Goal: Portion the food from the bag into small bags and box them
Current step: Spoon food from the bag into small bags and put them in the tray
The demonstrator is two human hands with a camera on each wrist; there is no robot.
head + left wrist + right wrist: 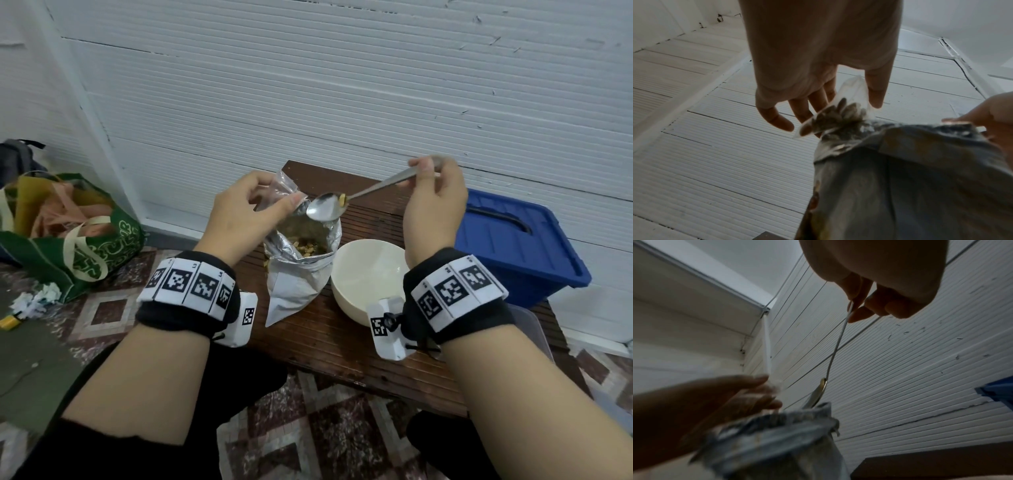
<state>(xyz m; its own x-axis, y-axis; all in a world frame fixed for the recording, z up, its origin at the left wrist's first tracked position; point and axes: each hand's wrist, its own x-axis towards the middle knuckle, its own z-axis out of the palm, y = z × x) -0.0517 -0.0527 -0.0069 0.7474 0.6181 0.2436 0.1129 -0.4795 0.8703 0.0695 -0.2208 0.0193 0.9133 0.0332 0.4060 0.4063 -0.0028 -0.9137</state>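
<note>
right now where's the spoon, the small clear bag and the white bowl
spoon [325, 207]: head view, on the hollow of its scoop.
small clear bag [279, 185]: head view, on its upper clear wall by the left hand.
white bowl [363, 274]: head view, on its bare inner wall.

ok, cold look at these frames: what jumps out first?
The metal spoon, pinched by the right hand, hangs nearly empty over the open foil bag at table centre. The left hand holds a small clear bag at the foil bag's mouth. A white bowl sits right of it.
</note>
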